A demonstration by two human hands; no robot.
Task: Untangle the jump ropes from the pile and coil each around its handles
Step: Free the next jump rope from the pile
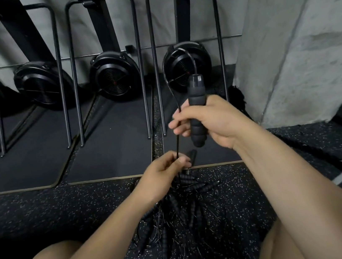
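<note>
Right hand (pixel 213 123) wraps the foam handle (pixel 196 95) upright; left hand (pixel 165 172) pinches its cord (pixel 177 148) just below — the pile (pixel 183 211) lies beneath. Better to draw slack gently, keeping tension even.

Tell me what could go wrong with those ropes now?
1. The cord runs from the handle in the right hand down through the left hand toward the pile; pulling hard might tighten tangles there.
2. Other handles lie crossed in that pile, so they could get dragged up too.
</note>
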